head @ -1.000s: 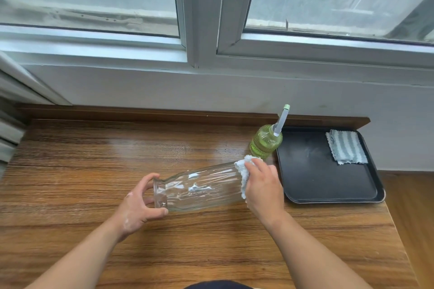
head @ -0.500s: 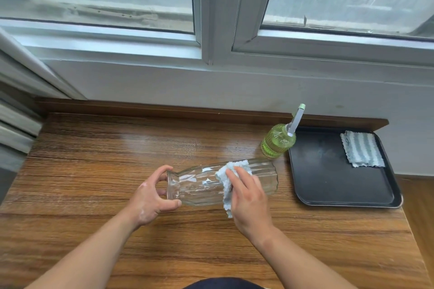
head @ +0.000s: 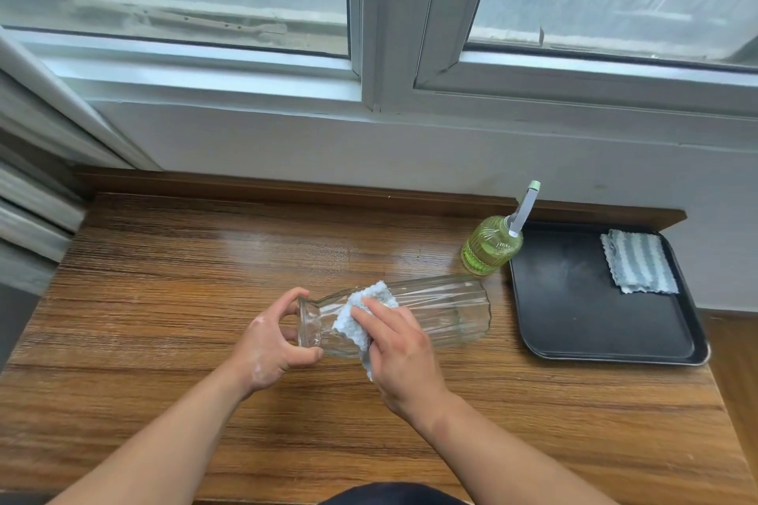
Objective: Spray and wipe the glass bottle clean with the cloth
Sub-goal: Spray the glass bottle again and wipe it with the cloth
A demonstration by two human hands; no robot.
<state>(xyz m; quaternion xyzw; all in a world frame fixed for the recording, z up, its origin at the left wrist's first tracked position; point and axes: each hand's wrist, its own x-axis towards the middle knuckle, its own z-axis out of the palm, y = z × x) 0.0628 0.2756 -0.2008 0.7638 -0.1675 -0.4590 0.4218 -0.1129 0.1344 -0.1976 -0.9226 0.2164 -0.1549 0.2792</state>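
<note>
Two hands, two bottles, two cloths, one tray. The table [head: 164,283] stretches wide on the left. The left hand [head: 270,344] curls its fingers round the mouth of the glass bottle [head: 443,312], which lies sideways mid-table. The right hand [head: 404,353] presses the cloth [head: 357,320] on the bottle's neck, its fingers nearly straight and slightly spread. The spray bottle [head: 492,246], with green liquid inside, touches the tray [head: 574,299] at the table's right edge. The tray holds the second cloth [head: 638,262].
</note>
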